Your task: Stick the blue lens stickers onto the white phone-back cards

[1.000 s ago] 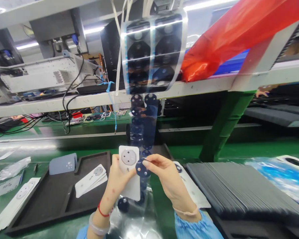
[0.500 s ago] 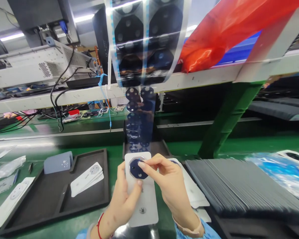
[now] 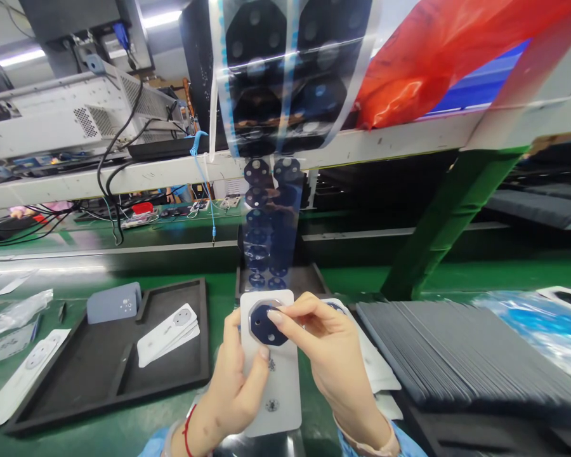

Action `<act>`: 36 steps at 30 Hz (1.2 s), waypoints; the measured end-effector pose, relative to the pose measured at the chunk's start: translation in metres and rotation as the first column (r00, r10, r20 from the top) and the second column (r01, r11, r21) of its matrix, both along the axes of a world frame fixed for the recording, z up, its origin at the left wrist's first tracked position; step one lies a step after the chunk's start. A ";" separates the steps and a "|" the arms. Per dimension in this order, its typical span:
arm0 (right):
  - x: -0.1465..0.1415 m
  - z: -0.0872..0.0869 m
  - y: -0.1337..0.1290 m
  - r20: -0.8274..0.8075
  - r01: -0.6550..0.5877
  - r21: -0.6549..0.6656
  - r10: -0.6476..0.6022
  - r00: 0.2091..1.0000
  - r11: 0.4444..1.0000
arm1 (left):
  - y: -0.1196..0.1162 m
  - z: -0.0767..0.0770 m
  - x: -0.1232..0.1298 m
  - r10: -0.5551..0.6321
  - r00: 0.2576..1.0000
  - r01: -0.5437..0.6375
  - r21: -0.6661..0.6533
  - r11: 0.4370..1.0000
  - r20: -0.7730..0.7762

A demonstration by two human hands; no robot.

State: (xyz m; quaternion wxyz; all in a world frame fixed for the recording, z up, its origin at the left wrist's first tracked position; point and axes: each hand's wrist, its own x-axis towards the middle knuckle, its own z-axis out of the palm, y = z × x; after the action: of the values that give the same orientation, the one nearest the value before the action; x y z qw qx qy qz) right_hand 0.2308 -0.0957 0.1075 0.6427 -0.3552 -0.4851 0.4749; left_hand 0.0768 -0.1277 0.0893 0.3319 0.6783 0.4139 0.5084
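A white phone back cover (image 3: 280, 400) is held upright in front of me, with two small dark printed marks on its lower part. My left hand (image 3: 240, 381) grips its left edge, thumb on the front face. On the cover's raised camera ring lies a dark blue eight-sided sticker (image 3: 262, 330) with small round holes. My right hand (image 3: 326, 343) pinches at the sticker's upper right edge with thumb and index finger; the fingertips hide that part. Just behind hangs a clear strip of similar dark stickers (image 3: 269, 235), fed from a roll (image 3: 285, 76) above.
At left, a black tray (image 3: 71, 374) bears several white covers (image 3: 171, 333) and a blue-grey cover (image 3: 114, 303). More white covers (image 3: 23, 381) lie beside it. To the right are a white stack (image 3: 375, 362), a row of dark grey panels (image 3: 461, 355) and a green-wrapped post (image 3: 457, 222).
The view has shifted slightly. Both hands keep nearly the same grip, with the right fingertips still at the sticker's edge. The printed mark below the left thumb shows more clearly.
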 end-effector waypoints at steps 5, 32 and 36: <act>-0.001 0.001 0.000 -0.014 0.006 0.001 -0.006 1.000 1.000 | -0.001 0.000 -0.002 0.003 0.998 -0.002 0.020 1.000 -0.061; -0.021 -0.001 -0.012 0.228 0.288 0.306 -0.364 0.903 0.907 | -0.001 0.005 0.003 0.143 0.988 -0.141 -0.024 0.990 0.067; -0.032 -0.007 -0.015 0.296 0.379 0.363 -0.491 0.819 0.851 | 0.003 0.000 0.004 0.181 0.976 -0.187 0.043 0.981 0.119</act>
State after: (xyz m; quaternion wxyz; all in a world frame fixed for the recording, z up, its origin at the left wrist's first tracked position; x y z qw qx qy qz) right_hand 0.1987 -0.1108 0.1003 0.6736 -0.4448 -0.5681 0.1603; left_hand 0.0806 -0.1247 0.0895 0.2883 0.6155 0.4415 0.5858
